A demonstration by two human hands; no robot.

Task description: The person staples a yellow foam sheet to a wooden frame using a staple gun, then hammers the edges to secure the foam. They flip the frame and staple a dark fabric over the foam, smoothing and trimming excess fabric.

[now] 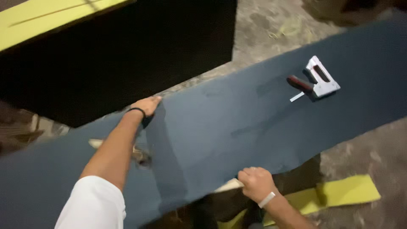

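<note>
Head camera view: a long sheet of dark blue-grey fabric [237, 123] lies draped across a board. Left hand [147, 104] presses flat and open on its far edge, right hand [255, 183] is clenched around its near edge. A silver metal staple gun [320, 78] rests on the fabric, well apart from both hands.

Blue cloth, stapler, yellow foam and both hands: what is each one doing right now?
Blue cloth: spread over a long board, near edge gripped.
Staple gun: lying on the cloth, untouched.
Left hand: pressing flat on the far edge.
Right hand: closed on the near cloth edge.
Yellow foam: flat on the floor.
</note>
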